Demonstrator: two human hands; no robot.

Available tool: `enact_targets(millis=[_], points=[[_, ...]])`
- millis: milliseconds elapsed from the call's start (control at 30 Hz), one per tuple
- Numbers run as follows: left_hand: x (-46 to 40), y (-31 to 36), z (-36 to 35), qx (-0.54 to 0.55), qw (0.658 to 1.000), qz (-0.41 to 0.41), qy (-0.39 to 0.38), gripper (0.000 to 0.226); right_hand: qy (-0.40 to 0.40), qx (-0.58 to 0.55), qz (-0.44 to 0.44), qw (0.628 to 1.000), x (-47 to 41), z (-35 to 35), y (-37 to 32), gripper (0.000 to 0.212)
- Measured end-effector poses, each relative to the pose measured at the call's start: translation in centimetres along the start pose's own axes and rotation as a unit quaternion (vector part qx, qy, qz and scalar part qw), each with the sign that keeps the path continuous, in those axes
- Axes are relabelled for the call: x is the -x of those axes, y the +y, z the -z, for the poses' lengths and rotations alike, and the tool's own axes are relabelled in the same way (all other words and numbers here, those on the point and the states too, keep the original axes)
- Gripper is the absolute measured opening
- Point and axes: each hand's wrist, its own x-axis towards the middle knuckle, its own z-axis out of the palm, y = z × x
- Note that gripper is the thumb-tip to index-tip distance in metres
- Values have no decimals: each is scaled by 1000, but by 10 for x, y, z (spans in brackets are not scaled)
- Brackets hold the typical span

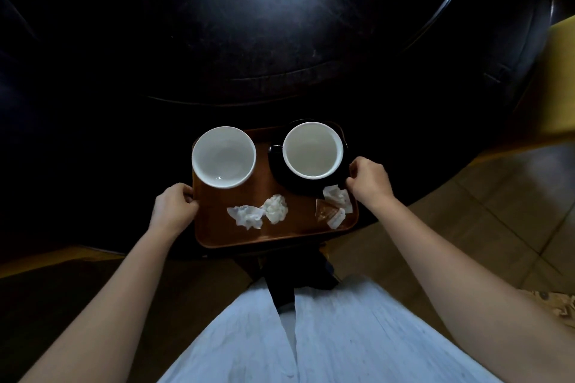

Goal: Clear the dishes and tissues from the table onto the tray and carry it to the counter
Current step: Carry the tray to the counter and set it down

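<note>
A brown tray sits at the near edge of the dark round table. My left hand grips its left rim and my right hand grips its right rim. On the tray stand a white bowl at the left and a white cup with a dark outside on a black saucer at the right. Two crumpled tissues lie near the tray's middle front. Torn paper packets lie at its right front corner.
The table fills the upper view, with a raised inner disc. A yellow chair stands at the right edge. Tiled floor shows at the right. My light skirt is at the bottom.
</note>
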Motion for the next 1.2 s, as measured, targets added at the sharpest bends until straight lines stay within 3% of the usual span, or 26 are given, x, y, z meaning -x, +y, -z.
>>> enact_targets(millis=[167,300,833,1033,1200], points=[[-11,3,12,-17,998,7,-52,17,-30,21,1,999,-9,4,-1,16],[-5,1,14,35,995,-11,-96,20,-45,21,23,998,-13,7,0,21],[26,7,2,125,987,-67,-72,30,-41,-43,79,995,-13,24,32,16],[33,33,-3,118,986,-99,-69,30,-19,-69,75,995,-9,36,63,12],[38,59,-10,111,981,-131,-91,29,-5,-99,47,994,8,49,95,21]])
